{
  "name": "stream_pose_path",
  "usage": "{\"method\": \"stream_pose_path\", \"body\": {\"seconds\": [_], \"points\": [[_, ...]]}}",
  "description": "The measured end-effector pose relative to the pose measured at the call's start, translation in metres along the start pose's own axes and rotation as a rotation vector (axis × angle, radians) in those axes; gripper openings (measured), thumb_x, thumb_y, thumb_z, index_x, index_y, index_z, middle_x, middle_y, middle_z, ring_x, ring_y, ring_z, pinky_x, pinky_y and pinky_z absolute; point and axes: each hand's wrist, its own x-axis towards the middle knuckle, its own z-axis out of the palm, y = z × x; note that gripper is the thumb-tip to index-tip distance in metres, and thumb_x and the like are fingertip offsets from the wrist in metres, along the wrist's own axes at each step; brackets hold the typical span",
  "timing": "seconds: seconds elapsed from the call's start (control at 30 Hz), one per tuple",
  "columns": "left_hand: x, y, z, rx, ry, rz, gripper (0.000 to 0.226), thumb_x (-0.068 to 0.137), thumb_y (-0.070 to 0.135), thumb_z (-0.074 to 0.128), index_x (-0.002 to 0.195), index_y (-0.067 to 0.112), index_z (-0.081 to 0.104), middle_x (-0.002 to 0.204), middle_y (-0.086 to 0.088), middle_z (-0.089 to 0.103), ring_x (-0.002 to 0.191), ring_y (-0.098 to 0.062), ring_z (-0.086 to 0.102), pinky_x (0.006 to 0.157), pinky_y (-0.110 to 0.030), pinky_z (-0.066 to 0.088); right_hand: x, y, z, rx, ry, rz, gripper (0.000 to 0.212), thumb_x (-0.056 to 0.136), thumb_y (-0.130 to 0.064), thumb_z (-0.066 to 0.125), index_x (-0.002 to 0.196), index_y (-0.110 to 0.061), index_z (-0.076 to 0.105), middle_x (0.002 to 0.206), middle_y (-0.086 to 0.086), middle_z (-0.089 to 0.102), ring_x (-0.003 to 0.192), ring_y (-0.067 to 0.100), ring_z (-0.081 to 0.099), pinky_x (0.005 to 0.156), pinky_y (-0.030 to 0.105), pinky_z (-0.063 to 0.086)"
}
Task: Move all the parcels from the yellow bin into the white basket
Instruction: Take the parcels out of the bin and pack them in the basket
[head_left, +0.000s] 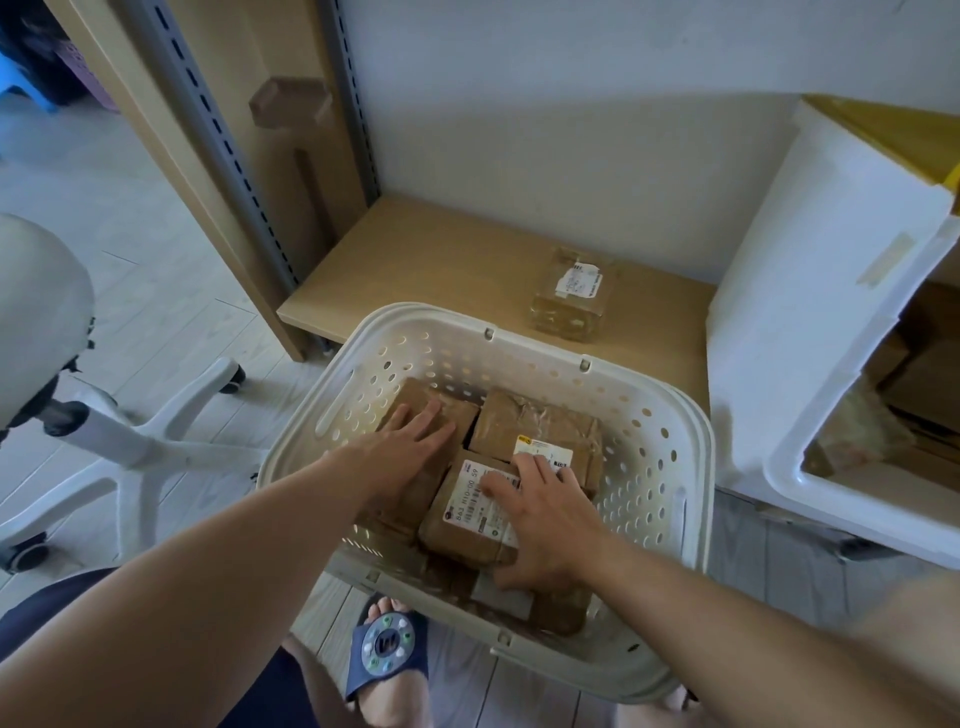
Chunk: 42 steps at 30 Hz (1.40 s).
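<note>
The white perforated basket (649, 431) sits in front of me on the edge of a low wooden shelf and holds several brown taped parcels. My left hand (410, 441) lies flat with straight fingers on the back-left parcel (457, 410). My right hand (545, 525) grips a labelled parcel (462, 525) in the basket's middle, fingers over its label and thumb at its near edge. Another labelled parcel (540, 421) lies at the back right of the basket. The bin (831, 322) at the right is white outside with a yellow top edge; brown boxes show inside it.
One taped parcel (571, 293) lies alone on the wooden shelf (441, 260) behind the basket. A white swivel chair base (156, 441) stands on the floor to the left. My foot in a blue slipper (389, 649) is below the basket.
</note>
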Motion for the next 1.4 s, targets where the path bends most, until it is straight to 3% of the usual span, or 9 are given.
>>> {"method": "stream_pose_path", "body": {"seconds": [0.17,0.27,0.4,0.5,0.63,0.73,1.03,1.2,1.4], "points": [[0.001,0.001,-0.004,-0.125,-0.085,0.046,0.153,0.069,0.041,0.093,0.141,0.051,-0.042,0.163,-0.005,-0.037,0.150,-0.047,-0.023,0.122,-0.068,0.014,0.004,-0.016,0.029,-0.019,0.115,-0.009,0.096,0.067,-0.072,0.074,0.143,-0.030,0.033,0.154,0.018,0.037,0.146,0.040,0.034,0.114,0.061,0.028],[-0.003,0.010,-0.007,-0.153,-0.091,0.045,0.165,0.050,0.059,0.097,0.124,0.064,-0.050,0.161,-0.011,-0.040,0.145,-0.054,-0.029,0.120,-0.073,0.011,0.011,-0.011,0.029,0.002,0.056,-0.044,0.096,0.074,-0.073,0.070,0.148,-0.030,0.027,0.164,0.014,0.022,0.152,0.036,0.017,0.119,0.063,0.018],[-0.010,0.023,-0.001,-0.061,-0.038,0.007,0.139,0.067,0.083,0.071,0.145,0.052,-0.039,0.160,-0.015,-0.042,0.147,-0.058,-0.023,0.118,-0.071,0.024,0.008,-0.009,0.020,0.169,0.235,0.045,0.065,0.094,-0.073,0.041,0.141,-0.029,0.041,0.162,0.010,0.031,0.151,0.030,0.021,0.116,0.065,0.026],[-0.004,0.027,0.001,-0.045,-0.014,-0.023,0.118,0.078,0.088,0.050,0.146,0.051,-0.038,0.160,-0.015,-0.042,0.148,-0.058,-0.020,0.115,-0.072,0.029,0.009,-0.001,0.009,0.321,0.431,0.411,0.058,0.098,-0.063,0.037,0.145,-0.029,0.035,0.164,0.013,0.020,0.153,0.040,0.016,0.115,0.068,0.029],[0.006,0.031,0.005,-0.082,0.002,-0.082,0.092,0.081,0.090,0.019,0.142,0.055,-0.040,0.162,-0.010,-0.040,0.148,-0.058,-0.019,0.113,-0.073,0.032,0.009,0.010,0.012,0.605,0.190,0.552,0.093,0.091,-0.075,0.046,0.160,-0.038,-0.002,0.165,0.009,-0.033,0.154,0.049,-0.011,0.117,0.065,0.026],[0.007,0.032,0.002,-0.088,-0.002,-0.105,0.090,0.068,0.092,0.000,0.139,0.053,-0.041,0.162,-0.009,-0.040,0.149,-0.057,-0.019,0.113,-0.072,0.033,0.011,0.014,0.014,0.617,0.134,0.481,0.101,0.088,-0.078,0.047,0.162,-0.035,-0.005,0.160,0.009,-0.043,0.152,0.047,-0.016,0.119,0.062,0.024],[0.005,0.038,-0.025,-0.227,-0.034,-0.075,0.093,0.089,0.081,0.038,0.155,0.051,-0.020,0.165,-0.008,-0.035,0.153,-0.051,-0.016,0.118,-0.074,0.018,0.010,0.011,-0.001,0.352,-0.043,0.431,0.089,0.094,-0.075,0.036,0.163,-0.029,0.003,0.167,0.013,-0.027,0.150,0.055,-0.015,0.118,0.074,0.017],[-0.013,0.082,-0.092,-0.579,0.281,0.137,0.088,0.101,0.037,0.054,0.160,0.044,-0.010,0.172,0.003,-0.009,0.159,-0.027,-0.007,0.128,-0.053,0.008,-0.010,0.007,-0.045,0.266,0.292,0.371,0.061,0.100,-0.059,0.046,0.148,-0.025,0.031,0.155,0.009,0.030,0.148,0.035,0.023,0.117,0.057,0.031],[-0.056,0.124,-0.163,-0.646,0.567,0.376,0.086,0.098,-0.003,0.047,0.164,0.037,0.008,0.171,0.014,0.005,0.157,-0.006,0.007,0.126,-0.026,0.009,-0.076,0.018,-0.118,0.160,0.561,0.231,0.068,0.090,-0.040,0.065,0.142,-0.027,0.023,0.145,0.003,0.041,0.130,0.026,0.046,0.105,0.047,0.050]]}}
